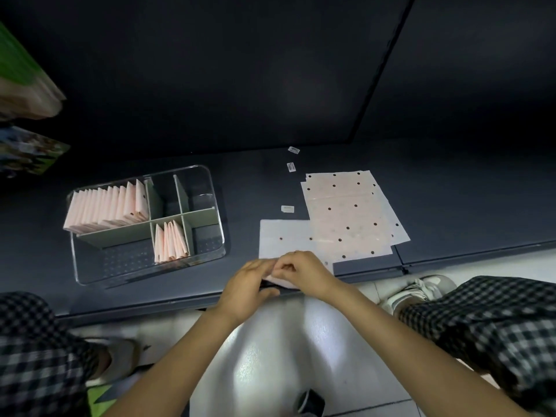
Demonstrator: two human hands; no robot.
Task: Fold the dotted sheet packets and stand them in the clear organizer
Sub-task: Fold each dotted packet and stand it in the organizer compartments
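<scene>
Two compartments of the clear organizer (210,188) at the left already hold folded pink packets (108,207): a long row standing in the back left one, and a few more (171,242) in the middle front one. They lean on each other, so a careless push with the next packet could tip the short row over.

In the middle, at the near edge of the table (240,176), the left hand (245,288) and the right hand (304,273) meet over one packet (278,279). Both seem to pinch its edge with curled fingers. The packet lies partly past the table edge, so I think it may slip to the floor, or the fold may come out crooked.

At the right, the unfolded dotted sheets (349,212) lie in a loose pile. The hands are just beside its near corner, and a wide move could drag the pile or scatter it.
</scene>
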